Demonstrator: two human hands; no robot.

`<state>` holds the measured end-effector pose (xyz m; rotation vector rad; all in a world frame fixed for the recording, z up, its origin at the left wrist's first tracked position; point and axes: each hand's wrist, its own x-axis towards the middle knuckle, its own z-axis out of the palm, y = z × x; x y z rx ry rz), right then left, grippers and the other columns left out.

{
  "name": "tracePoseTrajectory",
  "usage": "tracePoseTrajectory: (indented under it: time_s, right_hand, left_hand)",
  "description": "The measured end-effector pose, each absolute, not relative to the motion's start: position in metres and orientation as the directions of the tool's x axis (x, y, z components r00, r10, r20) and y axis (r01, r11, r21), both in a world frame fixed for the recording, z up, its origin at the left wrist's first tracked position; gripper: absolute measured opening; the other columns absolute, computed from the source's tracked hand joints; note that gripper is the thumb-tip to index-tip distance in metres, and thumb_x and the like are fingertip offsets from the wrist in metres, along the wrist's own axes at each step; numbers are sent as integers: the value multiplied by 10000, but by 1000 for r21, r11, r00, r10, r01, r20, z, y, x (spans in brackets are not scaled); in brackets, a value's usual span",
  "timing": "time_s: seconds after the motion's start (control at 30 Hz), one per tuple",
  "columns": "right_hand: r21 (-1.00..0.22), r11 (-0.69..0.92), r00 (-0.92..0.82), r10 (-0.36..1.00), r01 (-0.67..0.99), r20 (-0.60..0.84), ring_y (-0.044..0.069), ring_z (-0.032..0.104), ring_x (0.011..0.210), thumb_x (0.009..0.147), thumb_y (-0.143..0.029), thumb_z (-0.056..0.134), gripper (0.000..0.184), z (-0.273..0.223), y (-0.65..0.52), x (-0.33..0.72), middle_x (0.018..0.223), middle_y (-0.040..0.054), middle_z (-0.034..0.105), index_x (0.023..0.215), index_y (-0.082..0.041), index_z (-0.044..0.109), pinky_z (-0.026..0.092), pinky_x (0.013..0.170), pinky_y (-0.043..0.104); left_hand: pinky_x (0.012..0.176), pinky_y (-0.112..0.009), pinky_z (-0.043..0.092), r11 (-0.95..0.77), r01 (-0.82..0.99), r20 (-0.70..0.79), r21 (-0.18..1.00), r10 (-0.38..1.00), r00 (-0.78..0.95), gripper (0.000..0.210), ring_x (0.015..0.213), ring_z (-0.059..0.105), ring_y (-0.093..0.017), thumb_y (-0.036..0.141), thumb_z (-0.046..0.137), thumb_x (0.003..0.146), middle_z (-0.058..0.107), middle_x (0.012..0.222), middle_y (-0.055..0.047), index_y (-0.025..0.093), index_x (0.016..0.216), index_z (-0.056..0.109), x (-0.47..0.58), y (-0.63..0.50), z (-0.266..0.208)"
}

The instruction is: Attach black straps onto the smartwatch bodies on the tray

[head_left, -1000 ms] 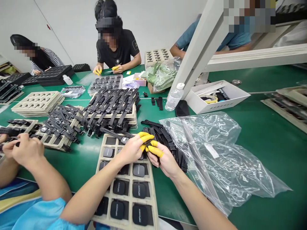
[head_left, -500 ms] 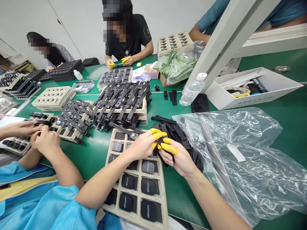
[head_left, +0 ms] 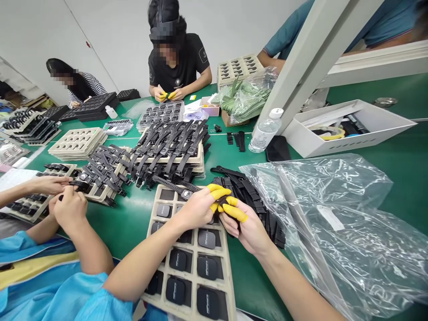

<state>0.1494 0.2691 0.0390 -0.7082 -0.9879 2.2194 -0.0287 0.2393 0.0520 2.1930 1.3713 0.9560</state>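
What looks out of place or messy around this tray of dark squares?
One strapped watch lies slantwise across the far edge of the tray, while the square pieces sit inside it. The clear bag sprawls crumpled by the loose black straps. No spill or damage shows.

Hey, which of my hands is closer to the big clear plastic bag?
Right. Your right hand is just left of the clear plastic bag, with black straps partly between; your left hand is farther left, over the tray.
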Motion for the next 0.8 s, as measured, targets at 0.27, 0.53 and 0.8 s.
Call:
tracePoseTrajectory:
  time_s: [0.27,0.53,0.8]
  right_hand:
    - [-689,-620,-694,681,-375,-235,67,238,404,830,-467,808,408,42,271,149,488,-93,376,756,-234,482,176,394,216]
    - [-741,-584,-669,699,-331,-252,58,213,400,811,-511,809,426,43,273,150,479,-108,332,752,-229,496,158,395,208]
    - [-779,-586,-662,677,-221,-321,39,196,408,771,-560,824,460,41,276,151,496,-120,319,787,-219,516,142,386,182]
  left_hand:
    - [1131,-446,526,-403,650,307,644,915,264,598,1302,595,-268,83,412,934,587,1392,-154,191,1519,476,-24,237,52]
    - [1142,-458,509,-455,629,278,630,889,365,526,1322,552,-277,228,397,1033,562,1367,-170,185,1558,418,-29,231,72]
    - [1051,-512,560,-441,806,212,396,898,387,440,1228,588,-333,208,506,960,612,1272,-205,124,1389,556,-25,234,68]
